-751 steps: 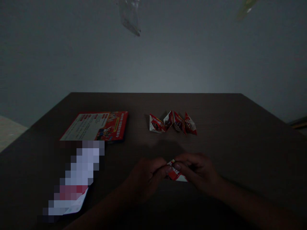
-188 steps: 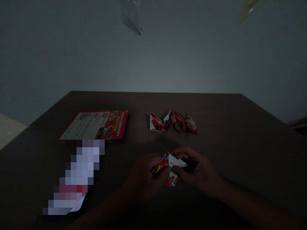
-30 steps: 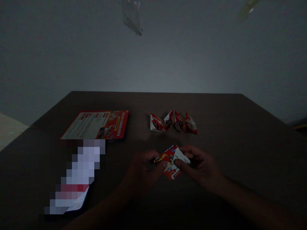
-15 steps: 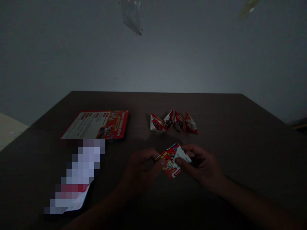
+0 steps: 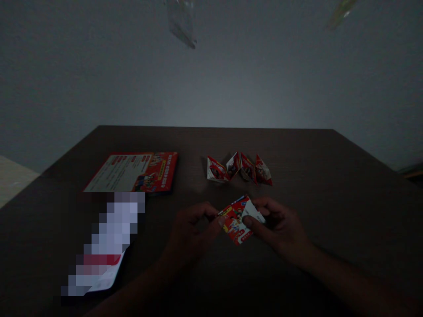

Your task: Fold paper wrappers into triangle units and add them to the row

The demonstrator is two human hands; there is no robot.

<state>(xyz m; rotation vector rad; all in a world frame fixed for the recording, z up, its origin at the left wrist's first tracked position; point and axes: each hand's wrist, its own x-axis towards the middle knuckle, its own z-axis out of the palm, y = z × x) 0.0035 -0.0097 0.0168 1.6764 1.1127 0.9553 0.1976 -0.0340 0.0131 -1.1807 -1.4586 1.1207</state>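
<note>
A folded piece of printed paper (image 5: pixel 236 224), red with cartoon figures and a white triangular part, is held between my two hands in the head view. My left hand (image 5: pixel 196 229) pinches its left corner between thumb and fingers. On the right side, my right hand (image 5: pixel 280 226) grips it with the thumb lying on the front face and the fingers behind. Just beyond the hands stand several folded red-and-white paper pieces (image 5: pixel 249 169) in a zigzag row. The back of the held paper is hidden.
A red printed leaflet or booklet (image 5: pixel 158 171) lies at the left on the dark table (image 5: pixel 313 176). Nearer to me is a phone-like device (image 5: pixel 105 281), its lit screen mostly pixelated. A pale wall (image 5: pixel 264 79) rises behind the table, with a clear plastic bag (image 5: pixel 181 22) on it.
The folded paper has shifted slightly to the right and turned a little. My left thumb has slid nearer to its left edge. The things on the table have not moved.
</note>
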